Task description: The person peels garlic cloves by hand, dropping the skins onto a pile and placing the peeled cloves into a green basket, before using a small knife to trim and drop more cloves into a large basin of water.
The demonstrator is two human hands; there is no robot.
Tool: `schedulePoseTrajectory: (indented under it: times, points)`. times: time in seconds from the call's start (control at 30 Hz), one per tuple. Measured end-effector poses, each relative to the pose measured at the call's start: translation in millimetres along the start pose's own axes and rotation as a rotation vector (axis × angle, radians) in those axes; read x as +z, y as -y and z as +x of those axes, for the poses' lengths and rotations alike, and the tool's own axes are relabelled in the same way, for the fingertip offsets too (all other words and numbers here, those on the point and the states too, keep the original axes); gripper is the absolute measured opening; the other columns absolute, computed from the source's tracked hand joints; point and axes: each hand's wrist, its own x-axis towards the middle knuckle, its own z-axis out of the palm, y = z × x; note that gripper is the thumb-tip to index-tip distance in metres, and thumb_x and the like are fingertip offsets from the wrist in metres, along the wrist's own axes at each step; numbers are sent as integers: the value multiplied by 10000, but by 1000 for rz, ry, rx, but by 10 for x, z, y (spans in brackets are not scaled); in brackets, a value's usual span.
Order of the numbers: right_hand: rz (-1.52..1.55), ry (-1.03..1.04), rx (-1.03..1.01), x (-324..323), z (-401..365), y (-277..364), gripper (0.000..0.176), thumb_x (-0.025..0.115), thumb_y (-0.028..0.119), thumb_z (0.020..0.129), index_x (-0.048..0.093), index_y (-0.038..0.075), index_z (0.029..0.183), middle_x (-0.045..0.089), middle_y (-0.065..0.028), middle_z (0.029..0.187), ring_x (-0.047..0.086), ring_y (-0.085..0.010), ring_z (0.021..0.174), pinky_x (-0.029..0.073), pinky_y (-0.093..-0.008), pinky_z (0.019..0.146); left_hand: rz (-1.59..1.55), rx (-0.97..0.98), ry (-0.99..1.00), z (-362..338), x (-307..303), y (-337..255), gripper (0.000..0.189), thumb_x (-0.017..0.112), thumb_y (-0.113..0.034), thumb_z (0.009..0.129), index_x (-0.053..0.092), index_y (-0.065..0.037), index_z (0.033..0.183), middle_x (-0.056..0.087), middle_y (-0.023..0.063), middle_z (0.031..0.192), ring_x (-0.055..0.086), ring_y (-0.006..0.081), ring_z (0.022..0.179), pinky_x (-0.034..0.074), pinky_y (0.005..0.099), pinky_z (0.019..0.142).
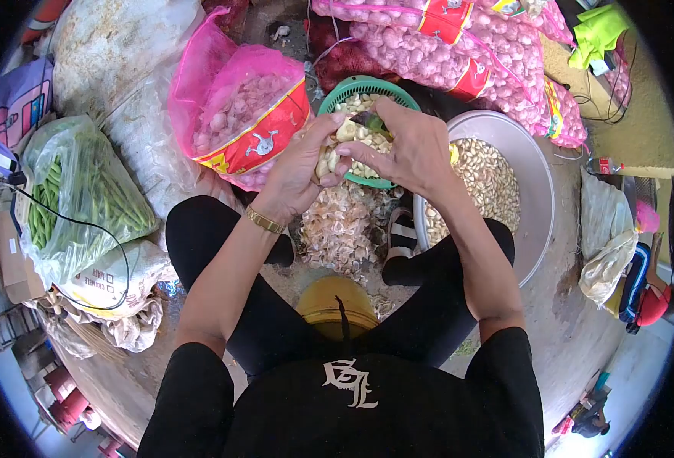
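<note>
Over a green basket (405,97), my left hand (295,172) is closed around several pale garlic cloves (327,162). My right hand (417,149) is closed on a small knife (367,120) with a dark blade and some green by it; fingers hide most of it. Its thumb reaches toward the cloves, and the two hands nearly meet. Peeled cloves lie in the basket below. A heap of papery garlic skins (341,229) covers the floor between my feet. To the right, a wide pale basin (531,198) holds many garlic cloves (483,183).
A pink mesh sack of garlic (238,114) stands open at the left; more full garlic sacks (428,53) lie behind. A bag of green pods (85,195) is at far left. A yellow bucket (337,301) sits between my legs. People are at the right edge.
</note>
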Motion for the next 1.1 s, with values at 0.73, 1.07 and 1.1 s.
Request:
schedulePoseTrajectory:
  times: [0.73,1.07,1.1]
  points:
    - [-9,150,-46,172,-25,-104,579,577,588,857,546,21,743,557,-180,558,588,-372,548,445,-458,502,-66,-67,-43,-16,6,-18,172,585,-278,947,506,-125,936,518,-23,663,516,84,486,349,168,322]
    - [80,178,40,292,-98,-73,565,580,567,865,553,12,758,571,-202,588,589,-408,580,450,-492,530,-40,-95,-50,-1,-65,-25,162,592,-261,940,502,-128,962,524,-10,676,518,87,485,347,162,316]
    - [94,177,66,294,-107,-53,569,576,574,863,554,14,763,578,-201,598,593,-406,586,453,-489,534,-33,-91,-59,-5,-63,-25,165,592,-263,940,502,-127,966,529,-7,679,522,86,486,352,162,319]
